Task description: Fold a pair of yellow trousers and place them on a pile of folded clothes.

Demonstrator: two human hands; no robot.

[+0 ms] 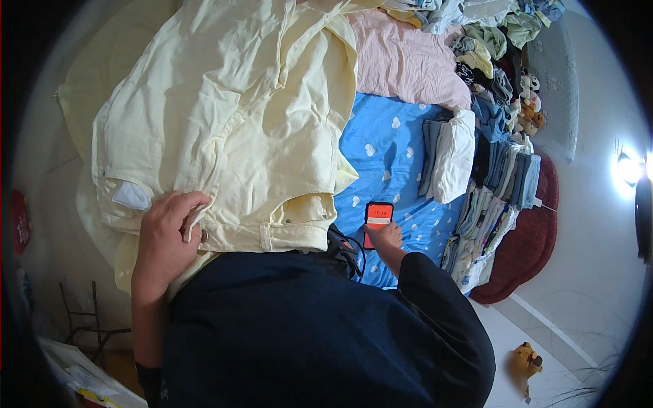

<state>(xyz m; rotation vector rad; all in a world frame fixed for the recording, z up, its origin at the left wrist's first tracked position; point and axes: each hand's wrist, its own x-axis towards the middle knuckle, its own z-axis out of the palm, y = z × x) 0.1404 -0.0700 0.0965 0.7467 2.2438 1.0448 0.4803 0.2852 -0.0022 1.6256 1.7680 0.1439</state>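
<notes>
A pair of pale yellow trousers (231, 122) is held up in front of me, its waistband near my chest. My left hand (166, 234) is closed on the waistband at its left end. My right hand (389, 238) rests on the blue heart-patterned sheet (388, 146) and touches a phone (378, 216) with a red screen lying there. A dark cable (350, 248) runs from the phone toward my body.
Folded clothes (449, 156) lie in stacks along the bed's right side (500, 197), with a loose pile of garments (490, 54) and soft toys (529, 102) behind. A pink blanket (408, 61) lies farther back. A dark red rug (530, 245), a yellow toy (527, 360) on the floor.
</notes>
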